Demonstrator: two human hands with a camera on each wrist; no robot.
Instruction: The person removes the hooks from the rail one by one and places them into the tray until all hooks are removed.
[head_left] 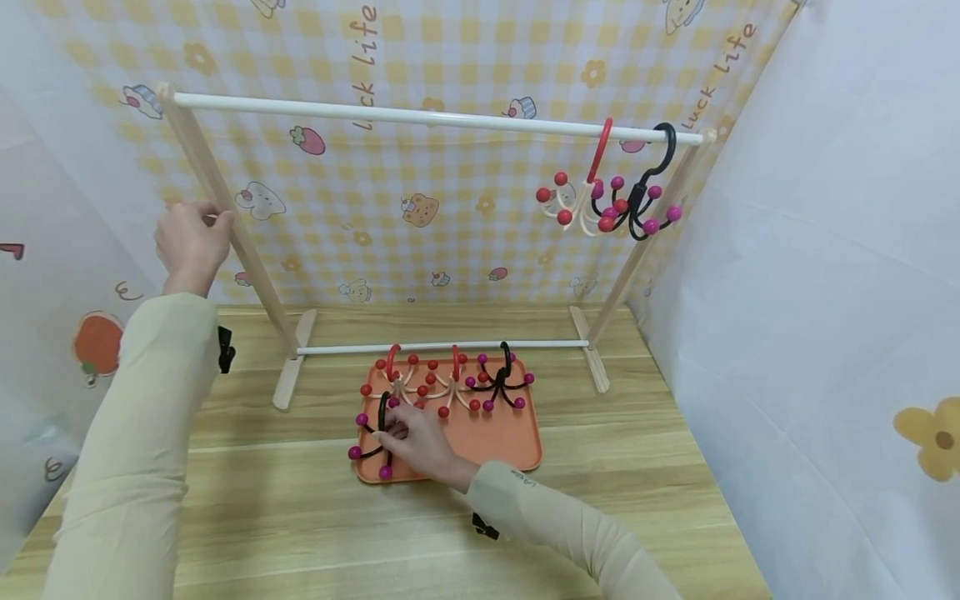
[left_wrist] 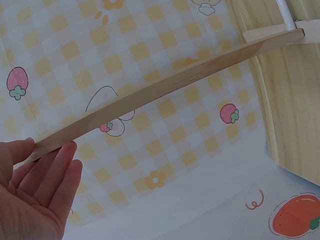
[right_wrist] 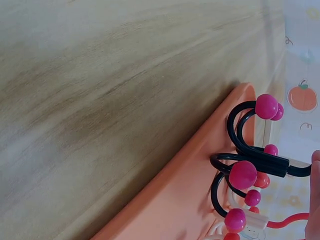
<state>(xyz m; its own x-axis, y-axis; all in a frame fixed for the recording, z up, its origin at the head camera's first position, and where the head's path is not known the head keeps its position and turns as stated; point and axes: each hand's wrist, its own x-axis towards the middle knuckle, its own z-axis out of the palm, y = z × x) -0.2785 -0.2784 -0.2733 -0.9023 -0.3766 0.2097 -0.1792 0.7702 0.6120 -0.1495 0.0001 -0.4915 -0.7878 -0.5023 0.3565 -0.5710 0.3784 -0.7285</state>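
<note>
The left hand (head_left: 193, 242) pinches the left post (head_left: 258, 283) of the rack (head_left: 618, 292), likely to keep the slim frame from rocking. In front of the rack, on the table (head_left: 615, 483), the tray (head_left: 491, 442) gathers the loose hangers within reach. Over it, the fingers of the right hand (head_left: 426, 442) bend round the stem of the near black hanger (head_left: 383, 408), probably because that is easier to hold than the splayed, ball-tipped arms; part of this contact is hidden. Two red-hooked hangers (head_left: 454, 367) and another black hanger (head_left: 501, 379) sit nearer the rack, hooks upward, so their tops look easy to take. At the rack's right end, a red-hooked hanger (head_left: 597, 158) and a hanging black hanger (head_left: 637, 196) curve over the top bar (head_left: 420, 117), which bears them
</note>
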